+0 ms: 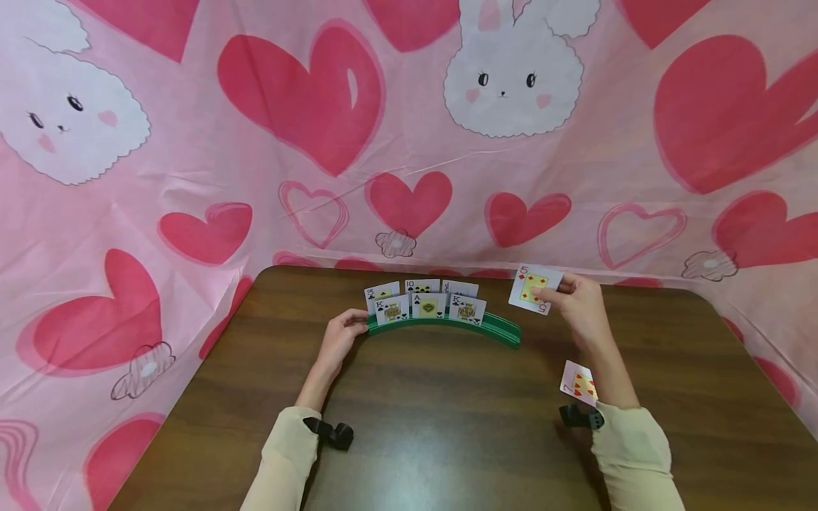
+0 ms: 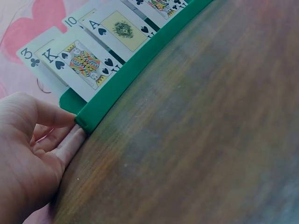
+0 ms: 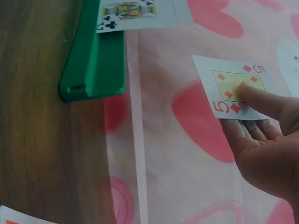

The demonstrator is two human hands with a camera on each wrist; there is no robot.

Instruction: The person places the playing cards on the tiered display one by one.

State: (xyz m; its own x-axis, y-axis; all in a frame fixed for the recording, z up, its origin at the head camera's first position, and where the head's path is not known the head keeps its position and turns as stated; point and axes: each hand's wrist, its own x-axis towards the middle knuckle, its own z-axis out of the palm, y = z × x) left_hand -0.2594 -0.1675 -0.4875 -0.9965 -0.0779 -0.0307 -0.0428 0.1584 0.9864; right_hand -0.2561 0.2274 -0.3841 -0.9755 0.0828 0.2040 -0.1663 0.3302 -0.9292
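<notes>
A curved green card holder (image 1: 501,328) stands on the table with several playing cards upright in two rows. In front are the king of spades (image 2: 84,65), the ace of spades (image 2: 122,29) and the king of clubs (image 1: 467,309); behind, partly covered, stand the three of clubs (image 2: 35,55), a ten (image 1: 422,285) and one I cannot read. My left hand (image 1: 340,335) grips the holder's left end between thumb and fingers. Beyond its right end, my right hand (image 1: 580,305) pinches the five of diamonds (image 3: 224,84) in the air, face toward me.
A seven of hearts (image 1: 576,383) lies face up on the brown wooden table (image 1: 434,419), partly hidden by my right forearm. The holder's right stretch holds no cards. Pink cloth (image 1: 409,163) with hearts and rabbits hangs behind the table's far edge.
</notes>
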